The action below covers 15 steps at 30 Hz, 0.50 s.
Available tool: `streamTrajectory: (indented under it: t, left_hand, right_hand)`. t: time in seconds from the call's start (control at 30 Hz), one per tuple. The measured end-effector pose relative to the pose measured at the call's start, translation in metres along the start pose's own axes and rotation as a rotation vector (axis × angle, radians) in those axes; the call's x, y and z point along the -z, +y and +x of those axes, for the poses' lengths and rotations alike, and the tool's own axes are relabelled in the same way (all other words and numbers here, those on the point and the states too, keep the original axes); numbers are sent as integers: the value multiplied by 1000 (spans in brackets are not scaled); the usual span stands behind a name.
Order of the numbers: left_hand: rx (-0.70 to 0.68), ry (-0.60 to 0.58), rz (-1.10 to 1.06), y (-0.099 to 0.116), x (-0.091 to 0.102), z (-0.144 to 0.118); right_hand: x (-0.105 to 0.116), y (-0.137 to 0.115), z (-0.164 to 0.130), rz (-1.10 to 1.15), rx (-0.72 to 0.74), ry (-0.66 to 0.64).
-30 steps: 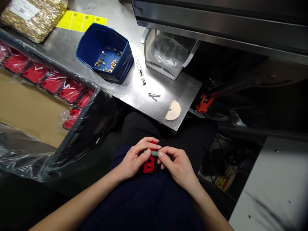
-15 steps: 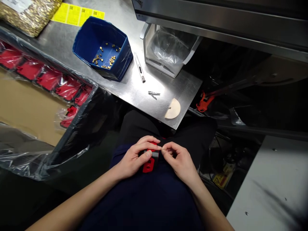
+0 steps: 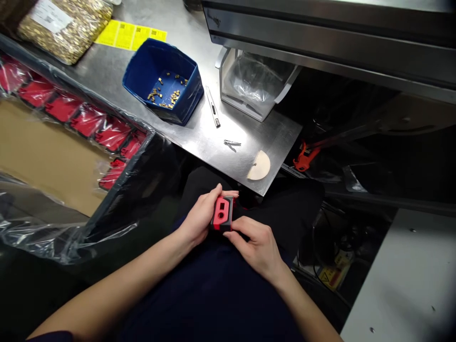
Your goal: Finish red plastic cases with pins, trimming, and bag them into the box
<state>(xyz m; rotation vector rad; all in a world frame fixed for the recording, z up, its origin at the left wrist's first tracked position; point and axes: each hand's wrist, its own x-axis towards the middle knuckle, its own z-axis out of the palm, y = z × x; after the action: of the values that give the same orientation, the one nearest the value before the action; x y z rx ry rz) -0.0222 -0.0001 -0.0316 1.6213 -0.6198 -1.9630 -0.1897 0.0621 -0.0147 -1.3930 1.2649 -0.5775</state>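
Lower centre of frame, over the lap: left hand (image 3: pixel 199 219) closed around a small red part (image 3: pixel 222 214) with a dark edge, face up. Right hand (image 3: pixel 257 247) pinches its lower edge from below. Part looks like stiff, light plastic, likely smooth; best held by the side edges, clear of the two openings. Against the earlier frame, it is tilted up toward the camera and raised, nearer the metal surface (image 3: pixel 199 133). Blue bin (image 3: pixel 185 97) of brass bits at upper left
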Motion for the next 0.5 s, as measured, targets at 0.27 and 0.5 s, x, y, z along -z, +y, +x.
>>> streamTrajectory:
  t: [0.27, 0.5]
  left_hand:
    - [-347, -203, 231, 4, 14, -21]
    - [-487, -307, 295, -8, 16, -29]
  right_hand:
    - [9, -16, 0, 206, -118, 156]
    - [7, -20, 4, 280, -272, 140]
